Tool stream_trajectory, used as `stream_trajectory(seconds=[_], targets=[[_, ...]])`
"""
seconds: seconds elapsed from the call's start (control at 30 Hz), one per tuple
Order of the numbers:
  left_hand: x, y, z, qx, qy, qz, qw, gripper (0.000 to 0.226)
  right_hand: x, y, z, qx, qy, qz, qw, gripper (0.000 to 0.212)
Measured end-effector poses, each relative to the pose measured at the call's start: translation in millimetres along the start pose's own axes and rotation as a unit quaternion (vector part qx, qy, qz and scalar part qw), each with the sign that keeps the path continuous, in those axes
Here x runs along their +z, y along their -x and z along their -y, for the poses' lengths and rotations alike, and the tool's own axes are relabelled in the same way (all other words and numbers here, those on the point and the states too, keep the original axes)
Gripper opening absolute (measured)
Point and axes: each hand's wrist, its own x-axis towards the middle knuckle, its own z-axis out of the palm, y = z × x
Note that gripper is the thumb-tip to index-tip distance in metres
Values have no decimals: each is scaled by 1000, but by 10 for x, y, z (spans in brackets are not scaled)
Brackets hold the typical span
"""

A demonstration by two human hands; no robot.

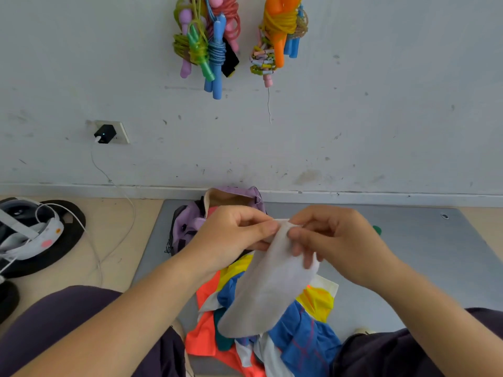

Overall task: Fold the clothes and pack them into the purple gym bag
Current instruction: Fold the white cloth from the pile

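Two hands pinching one white sock (pixel 268 289) at its cuff: left hand (pixel 231 229) and right hand (pixel 330 235) meeting fingertip to fingertip, sock hanging long-axis downward toward the body, above a heap of bright clothes (pixel 304 338) on the grey mat (pixel 408 240). Just beyond the left hand, nearer it, the purple gym bag (pixel 190 219), mouth open, something reddish inside.

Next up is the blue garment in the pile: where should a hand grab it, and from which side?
Take the blue garment at its bunched right part, coming down from above on the right. The white cloth held by the left hand and right hand hangs over its left side.
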Motion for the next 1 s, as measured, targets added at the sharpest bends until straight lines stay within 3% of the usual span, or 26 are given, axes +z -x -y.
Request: stream_trajectory(seconds=[0.1, 0.23, 0.43, 0.53, 0.63, 0.77, 0.87, 0.93, 1.0], targets=[[38, -4, -8, -9, -9, 5, 1000, 10, 7, -1, -16, -90, 167, -100, 977, 14], [48, -6, -10, -9, -32, 18, 999, 14, 51, 16, 19, -172, 211, -98, 957, 4], [44, -11, -22, -17, 23, 34, 999, 23, 34, -22, 9, -158, 246, -130, 947, 13], [24, 7, -27, 21, -47, 53, 997, 42, 35, -28, -1, -165, 231, -120, 951, 21], [0, 6, -47, 55, -70, 51, 995, 28, -4, -47, -52, -143, 216, -78, 963, 42], [-137, -51, -77, 79, -38, -10, 996, 4, -167, -125, -226, -51, 275, -22, 960, 46], [-302, -97, -105, 75, -5, -48, 996, 8, -286, -168, -299, -21, 285, -26, 958, 22], [-382, -129, -87, 90, -78, -86, 989, 3, -327, -171, -281, -39, 280, -27, 959, 5], [-432, -170, -21, 135, -238, -122, 954, 13, -321, -164, -271, -44, 272, -34, 961, 12]])
